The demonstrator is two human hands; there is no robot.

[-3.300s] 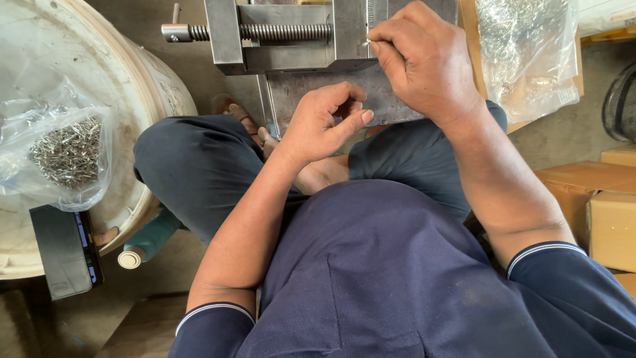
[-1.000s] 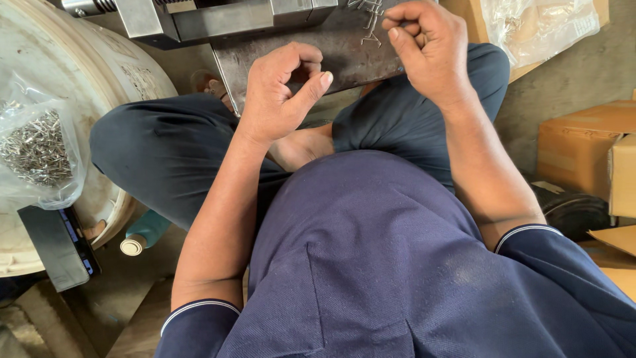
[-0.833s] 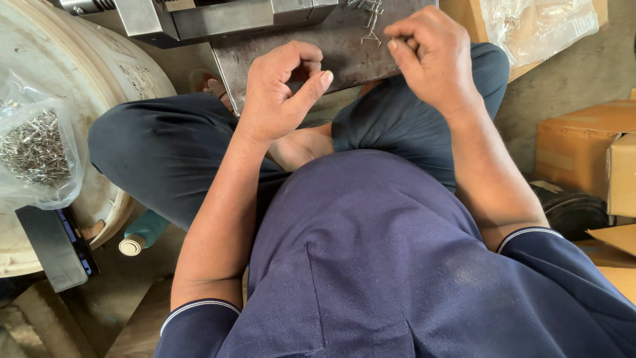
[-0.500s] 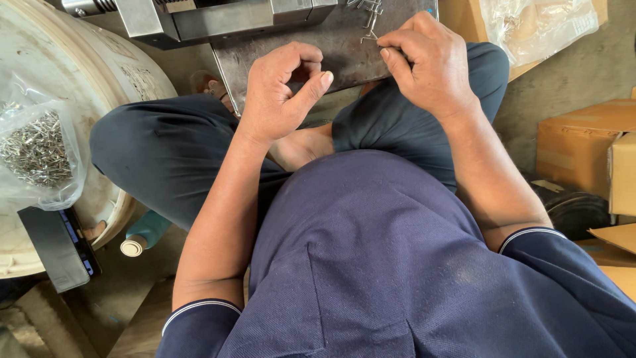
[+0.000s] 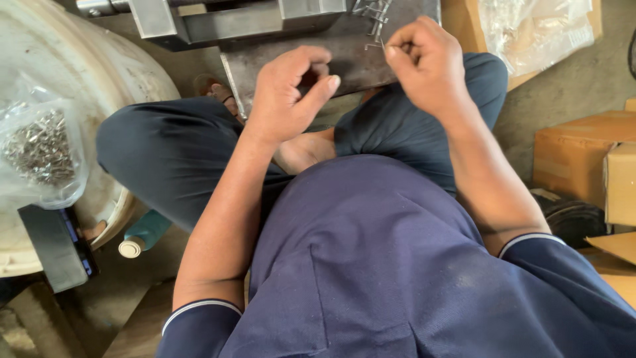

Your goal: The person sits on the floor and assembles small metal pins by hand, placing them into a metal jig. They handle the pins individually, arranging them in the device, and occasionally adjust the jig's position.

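Both hands are up in front of me, over my lap. My right hand [image 5: 427,66] is closed in a pinch – thumb and forefinger gripping a thin metal wire pin [image 5: 381,44], its tip just below a small cluster of similar wire pieces [image 5: 372,12] lying on the dark steel plate [image 5: 344,56] at the top centre of the view. My left hand [image 5: 288,93] is curled, thumb pressed toward the forefinger w/ the other fingers folded in; it looks pinched on something small, but I can't tell what, or whether anything is in it at all.

Above the plate sits a grey metal vise-like fixture [image 5: 218,23] w/ a threaded rod at the top left. I'm seated cross-legged in dark trousers and a navy shirt, bare foot showing btwn the knees.

Progress, as I judge it: mid-way. Several pins are already gathered on the plate, one is in hand, and plenty is left – a clear plastic bag of small metal parts [image 5: 41,149] rests on the white drum [image 5: 99,86] at far left, well apart from the hands. A second clear bag [image 5: 536,30] lies top right. Cardboard boxes [image 5: 586,166] stand at right; a teal bottle [image 5: 142,235] lies near my left knee.
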